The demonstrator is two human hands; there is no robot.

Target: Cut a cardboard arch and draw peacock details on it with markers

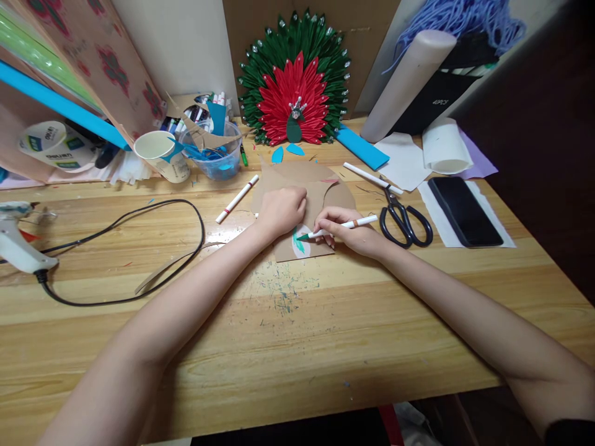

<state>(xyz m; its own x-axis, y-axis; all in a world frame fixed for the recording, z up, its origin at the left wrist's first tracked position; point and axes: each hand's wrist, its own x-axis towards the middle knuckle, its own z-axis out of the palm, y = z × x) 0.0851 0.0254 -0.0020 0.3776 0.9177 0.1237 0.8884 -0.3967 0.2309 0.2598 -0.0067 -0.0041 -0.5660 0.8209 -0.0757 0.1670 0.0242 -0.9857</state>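
Observation:
My right hand (343, 227) grips a white marker (365, 221) with a brown band. Its green tip touches a small white paper piece (302, 249), which carries green strokes. Beneath the paper lies a piece of brown cardboard (281, 251). My left hand (284, 210) is closed and rests on the cardboard just above the white paper, with its fingertips hidden; what they pinch, if anything, does not show. A pair of black-handled scissors (403, 218) lies to the right of my right hand.
Behind the cardboard stands a green and red peacock fan (297, 80). Left are a glue gun (21, 238) with its looping cord, a paper cup (162, 155) and a plastic tub (216, 167). A capped marker (237, 199) lies nearby. On the right is a phone (465, 210).

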